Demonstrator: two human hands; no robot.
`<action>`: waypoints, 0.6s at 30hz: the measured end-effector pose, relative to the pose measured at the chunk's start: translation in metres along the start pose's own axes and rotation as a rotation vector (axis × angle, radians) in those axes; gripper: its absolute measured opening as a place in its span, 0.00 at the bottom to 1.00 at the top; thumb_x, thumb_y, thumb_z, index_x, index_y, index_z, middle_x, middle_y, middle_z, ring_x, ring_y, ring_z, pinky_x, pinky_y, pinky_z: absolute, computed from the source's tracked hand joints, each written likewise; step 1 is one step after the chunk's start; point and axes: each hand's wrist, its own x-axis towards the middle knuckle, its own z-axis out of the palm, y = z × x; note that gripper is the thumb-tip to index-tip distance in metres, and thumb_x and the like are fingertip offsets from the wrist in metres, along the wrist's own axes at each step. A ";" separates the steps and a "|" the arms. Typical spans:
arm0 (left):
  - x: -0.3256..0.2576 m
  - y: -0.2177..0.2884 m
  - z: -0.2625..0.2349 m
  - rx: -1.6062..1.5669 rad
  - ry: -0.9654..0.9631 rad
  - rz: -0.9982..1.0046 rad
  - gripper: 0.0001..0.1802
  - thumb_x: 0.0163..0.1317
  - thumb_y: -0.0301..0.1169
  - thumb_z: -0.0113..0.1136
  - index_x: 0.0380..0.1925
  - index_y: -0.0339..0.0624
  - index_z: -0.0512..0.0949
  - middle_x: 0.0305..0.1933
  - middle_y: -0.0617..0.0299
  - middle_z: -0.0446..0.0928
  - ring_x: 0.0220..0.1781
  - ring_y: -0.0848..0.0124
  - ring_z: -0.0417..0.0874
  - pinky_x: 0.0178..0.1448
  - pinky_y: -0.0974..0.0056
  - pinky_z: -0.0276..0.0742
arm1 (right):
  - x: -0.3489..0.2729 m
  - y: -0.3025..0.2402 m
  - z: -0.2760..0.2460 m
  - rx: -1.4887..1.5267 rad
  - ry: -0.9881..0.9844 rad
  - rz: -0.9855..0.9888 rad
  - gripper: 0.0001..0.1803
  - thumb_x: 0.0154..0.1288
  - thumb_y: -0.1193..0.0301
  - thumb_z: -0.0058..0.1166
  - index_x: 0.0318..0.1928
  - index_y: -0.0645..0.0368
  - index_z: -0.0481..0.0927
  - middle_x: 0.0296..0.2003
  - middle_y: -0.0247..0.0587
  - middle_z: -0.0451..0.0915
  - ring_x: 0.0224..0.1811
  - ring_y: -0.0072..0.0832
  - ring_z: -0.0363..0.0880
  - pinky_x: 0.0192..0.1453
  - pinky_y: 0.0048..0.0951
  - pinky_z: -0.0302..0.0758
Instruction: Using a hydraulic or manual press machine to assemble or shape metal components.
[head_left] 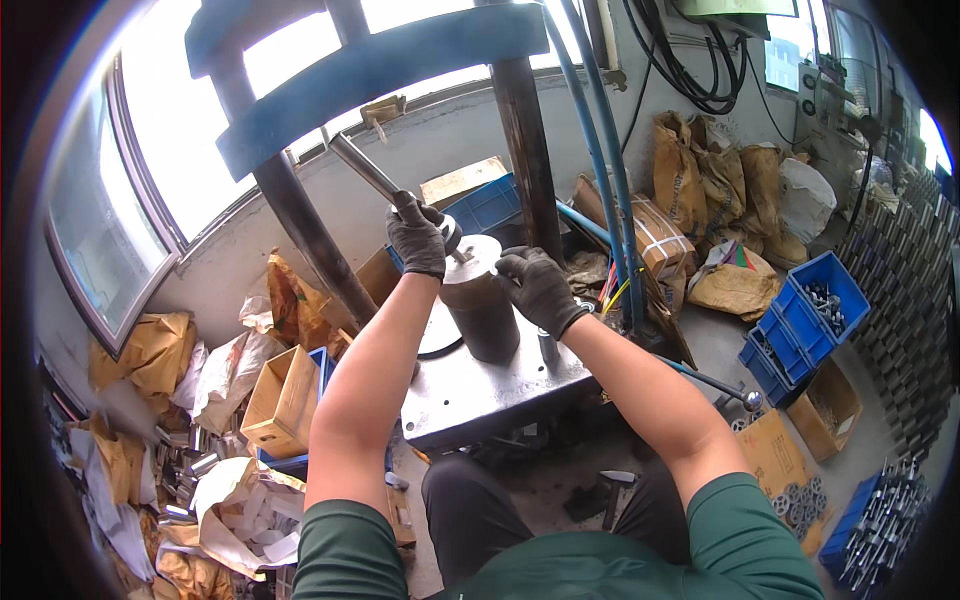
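Note:
My left hand (415, 236), in a dark work glove, is closed around a metal shaft (366, 168). The shaft slants up to the left, toward the blue crossbeam. A round collar (450, 233) shows beside the fingers at its lower end, just over the top of a thick upright steel cylinder (480, 315). That cylinder stands on a metal press table (440, 400). My right hand (540, 288), also gloved, is at the cylinder's upper right rim with its fingers bent together; whatever they pinch is too small to tell. Below it, a small metal cylinder (548, 347) stands on the table.
The press frame's blue crossbeam (380, 75) and dark posts (528, 150) rise around the work. Blue hoses (605, 150) run down at right. Blue bins (810, 315) and a crate of metal shafts (885, 530) stand right. At left are a wooden box (280, 400) and sacks. A hammer (615, 490) lies below.

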 end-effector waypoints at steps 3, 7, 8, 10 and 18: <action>0.009 0.014 -0.005 0.115 0.128 0.087 0.33 0.78 0.64 0.52 0.31 0.44 0.69 0.18 0.62 0.69 0.14 0.70 0.69 0.18 0.60 0.65 | 0.039 0.008 0.023 -0.311 -0.280 0.164 0.11 0.73 0.61 0.60 0.48 0.47 0.90 0.54 0.41 0.87 0.58 0.44 0.83 0.68 0.45 0.76; 0.005 0.023 0.002 -0.013 0.119 0.129 0.29 0.81 0.59 0.50 0.31 0.45 0.69 0.18 0.63 0.70 0.12 0.74 0.65 0.15 0.67 0.64 | 0.041 0.000 0.023 -0.319 -0.245 0.161 0.12 0.74 0.62 0.58 0.51 0.47 0.89 0.55 0.42 0.87 0.58 0.45 0.83 0.68 0.46 0.76; 0.002 0.023 0.005 -0.021 0.116 0.138 0.29 0.81 0.59 0.50 0.31 0.45 0.69 0.18 0.63 0.70 0.12 0.74 0.65 0.15 0.67 0.64 | 0.035 -0.006 0.016 -0.292 -0.176 0.148 0.13 0.74 0.63 0.58 0.52 0.48 0.89 0.55 0.42 0.87 0.59 0.45 0.83 0.68 0.47 0.76; -0.002 0.022 0.014 -0.082 0.133 0.055 0.29 0.81 0.59 0.50 0.31 0.45 0.69 0.17 0.63 0.70 0.11 0.74 0.65 0.16 0.67 0.64 | 0.011 -0.021 -0.013 -0.244 -0.128 0.050 0.12 0.72 0.64 0.59 0.51 0.50 0.88 0.53 0.44 0.87 0.57 0.46 0.83 0.65 0.47 0.77; 0.004 -0.008 0.024 -0.001 0.056 0.029 0.34 0.77 0.65 0.51 0.32 0.43 0.69 0.17 0.62 0.70 0.18 0.71 0.72 0.22 0.62 0.69 | -0.095 -0.096 -0.221 -0.626 -0.538 -0.073 0.07 0.65 0.68 0.60 0.39 0.55 0.85 0.40 0.45 0.86 0.45 0.45 0.85 0.53 0.48 0.79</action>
